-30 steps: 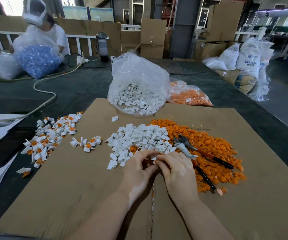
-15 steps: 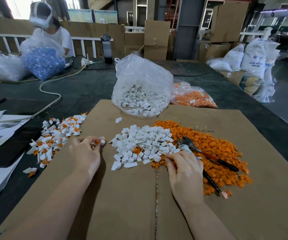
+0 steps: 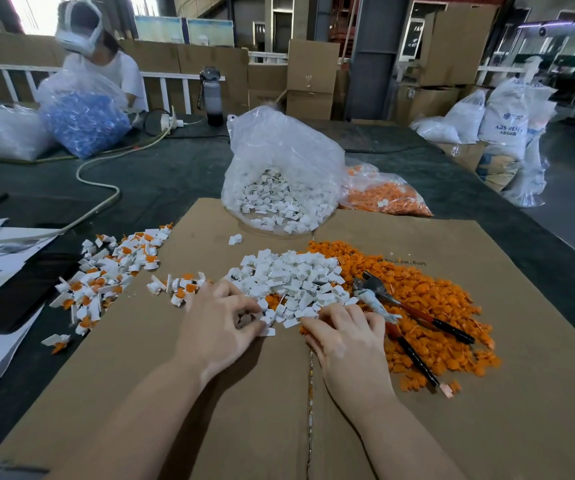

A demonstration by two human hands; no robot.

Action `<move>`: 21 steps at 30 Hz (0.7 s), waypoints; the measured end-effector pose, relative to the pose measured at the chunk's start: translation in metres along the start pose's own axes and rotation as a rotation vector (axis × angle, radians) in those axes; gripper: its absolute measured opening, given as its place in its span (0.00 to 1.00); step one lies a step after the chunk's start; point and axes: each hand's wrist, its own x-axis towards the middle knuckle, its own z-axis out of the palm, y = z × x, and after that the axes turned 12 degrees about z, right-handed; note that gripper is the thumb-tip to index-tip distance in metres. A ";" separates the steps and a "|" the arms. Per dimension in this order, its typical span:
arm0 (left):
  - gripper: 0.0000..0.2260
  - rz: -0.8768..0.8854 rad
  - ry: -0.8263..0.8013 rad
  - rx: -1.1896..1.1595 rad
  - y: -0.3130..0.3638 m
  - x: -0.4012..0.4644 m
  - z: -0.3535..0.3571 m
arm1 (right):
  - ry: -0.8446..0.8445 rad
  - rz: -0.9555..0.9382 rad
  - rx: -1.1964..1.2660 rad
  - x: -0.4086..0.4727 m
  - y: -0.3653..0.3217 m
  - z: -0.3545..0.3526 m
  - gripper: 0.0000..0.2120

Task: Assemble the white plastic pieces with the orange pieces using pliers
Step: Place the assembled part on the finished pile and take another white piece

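Cardboard (image 3: 487, 427) lies bare near and right of both hands. Left hand (image 3: 217, 327) pinches a white piece (image 3: 246, 319) at the white pile's (image 3: 289, 278) near edge; right hand (image 3: 345, 336), fingers curled, touches the orange pile (image 3: 428, 299), its hold unclear. Pliers (image 3: 403, 317) rest just right.

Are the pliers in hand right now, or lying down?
Lying down. The pliers rest on the orange pieces, handles spread, beside the right hand, which isn't gripping them.

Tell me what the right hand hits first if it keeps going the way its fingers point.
The right hand points away from the person, fingertips at the near edge of the white piece pile. Going straight on, it would likely meet those loose white pieces first; the pliers lie just right of that line.
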 end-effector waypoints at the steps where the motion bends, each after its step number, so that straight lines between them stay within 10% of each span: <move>1: 0.07 0.014 -0.031 0.026 0.000 -0.001 0.001 | -0.007 -0.005 -0.009 0.000 0.000 0.000 0.12; 21: 0.11 -0.086 -0.092 -0.544 0.056 0.005 0.028 | 0.029 0.164 0.159 -0.001 0.005 -0.005 0.09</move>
